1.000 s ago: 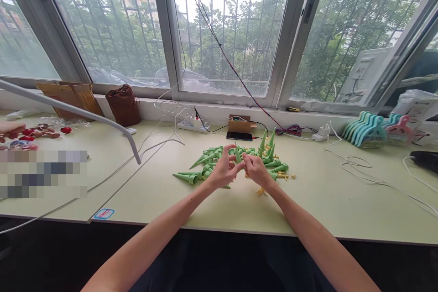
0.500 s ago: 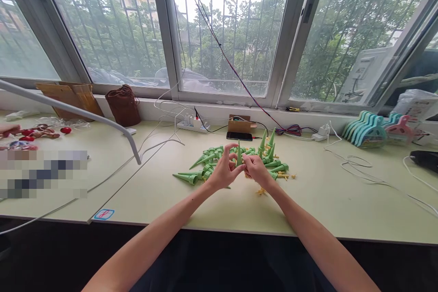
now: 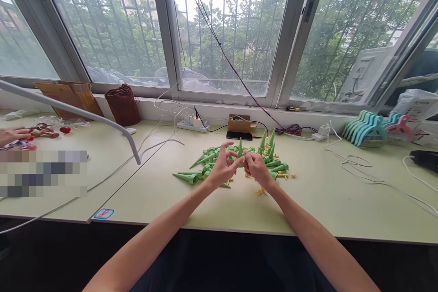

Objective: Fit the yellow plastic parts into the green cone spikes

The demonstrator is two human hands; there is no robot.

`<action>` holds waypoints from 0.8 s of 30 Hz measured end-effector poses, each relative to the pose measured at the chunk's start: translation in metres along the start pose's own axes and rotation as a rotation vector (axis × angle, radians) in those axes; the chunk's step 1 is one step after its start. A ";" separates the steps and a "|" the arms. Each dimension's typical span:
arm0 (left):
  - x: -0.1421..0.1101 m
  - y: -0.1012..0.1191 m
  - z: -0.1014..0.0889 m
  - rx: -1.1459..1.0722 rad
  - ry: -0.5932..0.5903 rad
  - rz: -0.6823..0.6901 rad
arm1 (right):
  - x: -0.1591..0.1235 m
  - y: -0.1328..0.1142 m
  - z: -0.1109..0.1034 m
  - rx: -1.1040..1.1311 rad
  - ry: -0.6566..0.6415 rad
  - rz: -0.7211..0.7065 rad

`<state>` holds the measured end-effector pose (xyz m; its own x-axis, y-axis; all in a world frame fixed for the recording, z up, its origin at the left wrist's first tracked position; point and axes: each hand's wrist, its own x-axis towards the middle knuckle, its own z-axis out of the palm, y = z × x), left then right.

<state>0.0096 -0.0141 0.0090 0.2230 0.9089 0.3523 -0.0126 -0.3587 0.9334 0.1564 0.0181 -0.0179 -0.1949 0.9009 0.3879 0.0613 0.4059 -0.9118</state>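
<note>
A green plastic watering spike [image 3: 240, 147] stands point up between my hands. My left hand [image 3: 222, 169] holds it low down with the thumb, its index finger arched away. My right hand [image 3: 256, 167] is closed in a pinch against the spike's lower right side; whatever lies within those fingertips is hidden. Around and behind my hands lies a pile of similar green spikes [image 3: 191, 178], and several stand upright on the right [image 3: 271, 139]. Small yellow plastic pieces [image 3: 261, 190] lie near my right wrist, with more yellow pieces [image 3: 283, 175] beside the pile.
A phone [image 3: 239, 136] and a small cardboard box [image 3: 240, 124] sit behind the pile, near a power strip [image 3: 193, 123]. Teal hangers [image 3: 367, 130] stand at the right. A white bent tube [image 3: 85, 107] crosses the left. Another person's hand [image 3: 13, 135] is at the far left.
The held spike has tipped upright and shifted slightly right. My left thumb has moved up along its base, while my right hand stays nearly in place. The other person's hand has moved.
</note>
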 end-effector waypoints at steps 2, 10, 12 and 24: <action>0.003 0.001 -0.001 -0.065 0.032 -0.061 | 0.000 -0.001 0.000 -0.024 0.033 -0.033; 0.005 0.003 -0.004 -0.220 -0.034 -0.298 | -0.007 -0.010 -0.002 -0.263 0.049 -0.169; 0.004 0.004 -0.004 -0.249 -0.085 -0.330 | -0.008 -0.012 -0.002 -0.304 0.033 -0.201; 0.005 0.000 -0.009 -0.332 -0.102 -0.319 | -0.008 -0.009 -0.004 -0.312 -0.030 -0.198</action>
<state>0.0020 -0.0072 0.0114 0.3606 0.9313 0.0513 -0.2350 0.0375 0.9713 0.1617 0.0077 -0.0127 -0.2612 0.7971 0.5445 0.3138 0.6035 -0.7330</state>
